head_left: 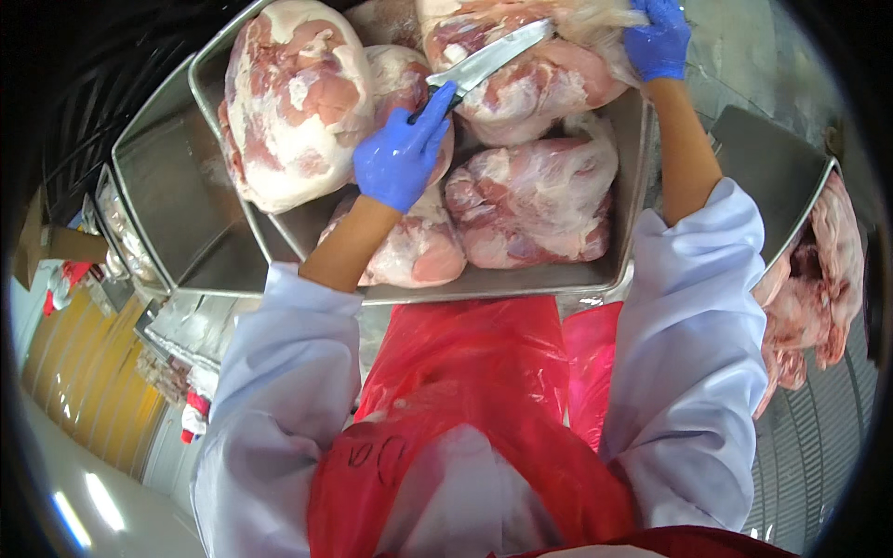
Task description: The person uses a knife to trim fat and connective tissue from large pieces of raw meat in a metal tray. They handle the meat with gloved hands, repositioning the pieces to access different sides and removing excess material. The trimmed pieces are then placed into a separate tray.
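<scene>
My left hand (398, 160), in a blue glove, is closed round the dark handle of a knife (493, 58). Its broad blade points up and to the right, over a large cut of meat (535, 88) at the far side of the tub. At the far right, my right hand (659, 42), also gloved in blue, has its fingers closed on the narrow pale end of that same cut. A big fatty leg of meat (296, 102) lies left of the knife. Nearer to me is another pink cut (535, 200).
The cuts lie in a metal tub (521, 282) with a raised rim. Left of it stands another metal tub (191, 195). On the right, more meat (819, 270) hangs beside a metal panel (772, 167). I wear a red plastic apron (470, 349).
</scene>
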Action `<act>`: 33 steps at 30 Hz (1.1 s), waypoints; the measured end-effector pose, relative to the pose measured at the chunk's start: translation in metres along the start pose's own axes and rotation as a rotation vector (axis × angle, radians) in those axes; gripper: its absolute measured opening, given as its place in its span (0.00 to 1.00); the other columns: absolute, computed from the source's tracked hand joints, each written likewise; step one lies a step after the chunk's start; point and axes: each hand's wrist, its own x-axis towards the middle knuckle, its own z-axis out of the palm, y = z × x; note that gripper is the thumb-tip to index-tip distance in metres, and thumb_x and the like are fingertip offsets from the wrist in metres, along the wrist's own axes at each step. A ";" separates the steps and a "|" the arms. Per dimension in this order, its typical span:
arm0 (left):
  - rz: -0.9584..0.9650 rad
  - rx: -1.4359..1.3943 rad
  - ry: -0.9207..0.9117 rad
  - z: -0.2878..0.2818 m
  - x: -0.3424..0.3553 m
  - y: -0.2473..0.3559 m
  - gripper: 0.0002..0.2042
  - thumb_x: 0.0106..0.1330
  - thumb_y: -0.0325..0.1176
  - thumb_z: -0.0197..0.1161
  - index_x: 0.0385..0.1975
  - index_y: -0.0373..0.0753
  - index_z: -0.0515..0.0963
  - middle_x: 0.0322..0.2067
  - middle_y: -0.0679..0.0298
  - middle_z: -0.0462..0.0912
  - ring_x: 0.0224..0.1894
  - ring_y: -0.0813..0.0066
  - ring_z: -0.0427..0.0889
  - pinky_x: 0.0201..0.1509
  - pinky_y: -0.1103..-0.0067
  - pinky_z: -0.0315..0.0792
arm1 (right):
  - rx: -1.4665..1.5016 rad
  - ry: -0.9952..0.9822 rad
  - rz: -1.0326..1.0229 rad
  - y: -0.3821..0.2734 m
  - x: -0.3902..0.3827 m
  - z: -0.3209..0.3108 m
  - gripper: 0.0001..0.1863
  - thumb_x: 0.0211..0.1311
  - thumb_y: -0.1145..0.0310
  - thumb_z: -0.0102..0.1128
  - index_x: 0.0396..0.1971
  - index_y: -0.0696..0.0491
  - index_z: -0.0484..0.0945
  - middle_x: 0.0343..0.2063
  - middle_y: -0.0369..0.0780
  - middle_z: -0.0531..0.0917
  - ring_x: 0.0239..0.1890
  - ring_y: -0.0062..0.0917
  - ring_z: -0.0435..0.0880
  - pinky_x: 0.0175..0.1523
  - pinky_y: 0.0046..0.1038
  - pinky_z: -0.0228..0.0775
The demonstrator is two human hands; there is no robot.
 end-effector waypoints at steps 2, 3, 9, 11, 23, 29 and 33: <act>-0.012 -0.011 -0.038 0.004 0.004 0.000 0.22 0.68 0.46 0.55 0.63 0.67 0.68 0.36 0.60 0.79 0.28 0.58 0.81 0.28 0.67 0.76 | -0.014 0.043 0.027 0.012 0.000 0.003 0.10 0.62 0.68 0.52 0.25 0.56 0.76 0.25 0.47 0.77 0.31 0.43 0.75 0.39 0.39 0.66; -0.026 -0.006 -0.080 -0.006 -0.002 0.001 0.22 0.68 0.46 0.55 0.63 0.67 0.67 0.36 0.60 0.79 0.29 0.58 0.81 0.28 0.67 0.76 | -0.005 0.054 0.060 0.007 -0.008 0.006 0.10 0.63 0.68 0.51 0.25 0.56 0.76 0.25 0.47 0.77 0.31 0.43 0.75 0.38 0.40 0.66; 0.042 0.056 -0.321 -0.109 0.036 -0.002 0.21 0.69 0.44 0.54 0.63 0.70 0.67 0.34 0.54 0.80 0.31 0.53 0.81 0.34 0.65 0.76 | -0.012 -0.033 0.050 0.013 -0.004 0.007 0.10 0.64 0.68 0.51 0.26 0.56 0.76 0.24 0.48 0.75 0.30 0.44 0.74 0.38 0.40 0.65; 0.100 0.012 -0.460 -0.146 0.058 -0.010 0.21 0.70 0.40 0.54 0.63 0.61 0.68 0.42 0.54 0.82 0.38 0.55 0.83 0.43 0.69 0.76 | -0.021 -0.005 0.083 0.014 -0.001 0.006 0.10 0.64 0.68 0.51 0.25 0.56 0.75 0.24 0.48 0.75 0.30 0.44 0.74 0.38 0.40 0.64; 0.175 -0.160 -0.813 -0.218 0.149 0.021 0.19 0.68 0.36 0.59 0.59 0.43 0.74 0.42 0.57 0.85 0.40 0.77 0.80 0.47 0.77 0.74 | -0.057 -0.054 0.076 -0.003 -0.004 0.002 0.07 0.61 0.69 0.54 0.28 0.54 0.79 0.26 0.46 0.78 0.34 0.43 0.76 0.42 0.40 0.68; 0.140 -0.087 -0.870 -0.233 0.161 0.055 0.19 0.69 0.36 0.59 0.59 0.41 0.73 0.38 0.61 0.85 0.36 0.82 0.77 0.44 0.79 0.73 | -0.037 -0.004 0.090 -0.004 -0.002 -0.001 0.07 0.59 0.68 0.56 0.25 0.54 0.78 0.26 0.46 0.78 0.33 0.43 0.76 0.40 0.40 0.68; -0.012 -0.041 -0.970 -0.229 0.182 0.061 0.19 0.69 0.37 0.59 0.58 0.40 0.73 0.38 0.61 0.85 0.37 0.83 0.76 0.45 0.80 0.73 | -0.006 -0.004 0.085 -0.001 0.001 0.004 0.07 0.58 0.68 0.57 0.24 0.54 0.78 0.25 0.46 0.78 0.32 0.44 0.76 0.39 0.40 0.68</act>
